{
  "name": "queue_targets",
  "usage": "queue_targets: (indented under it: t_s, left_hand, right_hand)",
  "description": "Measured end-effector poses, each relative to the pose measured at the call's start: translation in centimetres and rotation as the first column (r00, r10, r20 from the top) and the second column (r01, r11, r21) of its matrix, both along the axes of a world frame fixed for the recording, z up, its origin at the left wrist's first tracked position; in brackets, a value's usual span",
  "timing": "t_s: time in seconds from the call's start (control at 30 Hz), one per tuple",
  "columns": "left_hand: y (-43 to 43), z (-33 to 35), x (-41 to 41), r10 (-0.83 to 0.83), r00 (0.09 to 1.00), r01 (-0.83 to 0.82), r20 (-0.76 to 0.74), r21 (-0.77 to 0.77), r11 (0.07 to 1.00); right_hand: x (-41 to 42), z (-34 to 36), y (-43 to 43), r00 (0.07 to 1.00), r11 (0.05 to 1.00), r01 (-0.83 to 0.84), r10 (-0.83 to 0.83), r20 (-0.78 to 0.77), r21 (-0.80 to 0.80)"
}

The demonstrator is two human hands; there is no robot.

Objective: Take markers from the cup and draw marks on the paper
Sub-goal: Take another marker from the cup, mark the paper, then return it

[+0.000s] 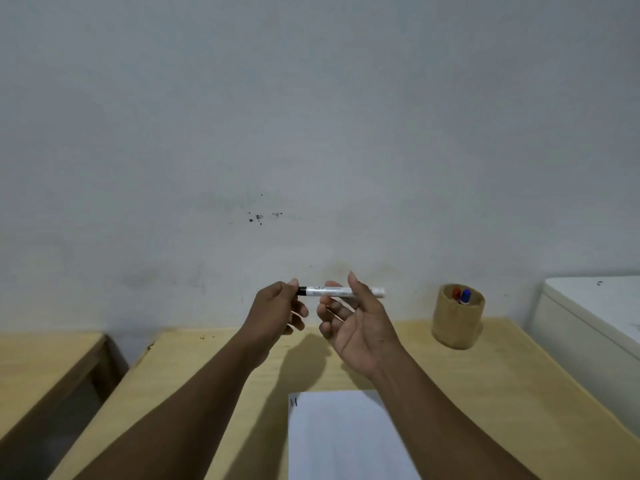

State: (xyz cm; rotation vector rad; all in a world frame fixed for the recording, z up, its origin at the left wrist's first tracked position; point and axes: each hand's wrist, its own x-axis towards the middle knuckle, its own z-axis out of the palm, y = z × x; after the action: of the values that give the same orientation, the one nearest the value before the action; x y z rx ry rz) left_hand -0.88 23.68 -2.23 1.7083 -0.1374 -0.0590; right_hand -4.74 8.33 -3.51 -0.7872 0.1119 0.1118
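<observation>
A white marker [337, 291] with a black end lies level in the air above the table. My right hand [353, 323] pinches its barrel between thumb and fingers. My left hand [280, 308] closes its fingertips on the black end at the marker's left; the cap cannot be made out as separate. A round tan cup [457, 323] stands at the back right of the table, holding a red marker [456, 293] and a blue marker [466, 296]. A white sheet of paper [346, 441] lies near the front edge, with two short black strokes [294, 402] at its top left corner.
The light wooden table [519, 393] backs onto a pale wall [311, 133]. A second wooden table [41, 362] stands to the left across a gap. A white box-like surface [595, 313] rises at the right edge.
</observation>
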Motion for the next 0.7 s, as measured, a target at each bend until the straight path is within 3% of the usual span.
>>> queue_targets:
  t_s: [0.13,0.23,0.5,0.6,0.7]
  left_hand:
    - [0.8,-2.7,-1.0,-0.038,0.999,0.039,-0.028,0.041,0.998]
    - [1.6,-4.0,-1.6,-0.056,0.998,0.056,0.001,0.087,0.995]
    - [2.5,-6.3,-1.1,0.093,0.995,-0.093,-0.045,0.003,0.996]
    - [4.9,-7.8,-0.5,0.091,0.992,-0.113,0.087,0.298,0.948]
    - [6.4,-9.0,-0.3,-0.016,0.985,-0.089,0.173,0.579,0.810]
  right_hand:
    - [0.6,-2.0,2.0,0.993,0.968,0.028,-0.056,-0.107,-0.248]
    - [1.0,-3.2,2.5,0.992,0.957,0.004,-0.040,-0.116,-0.291]
    - [1.3,-3.3,1.2,0.998,0.920,0.059,-0.040,0.056,-0.387]
    - [0.5,-3.2,-0.4,0.998,0.884,0.025,0.004,0.060,-0.467]
    - [-0.3,-3.8,-0.8,0.998,0.825,-0.014,0.048,0.046,-0.566]
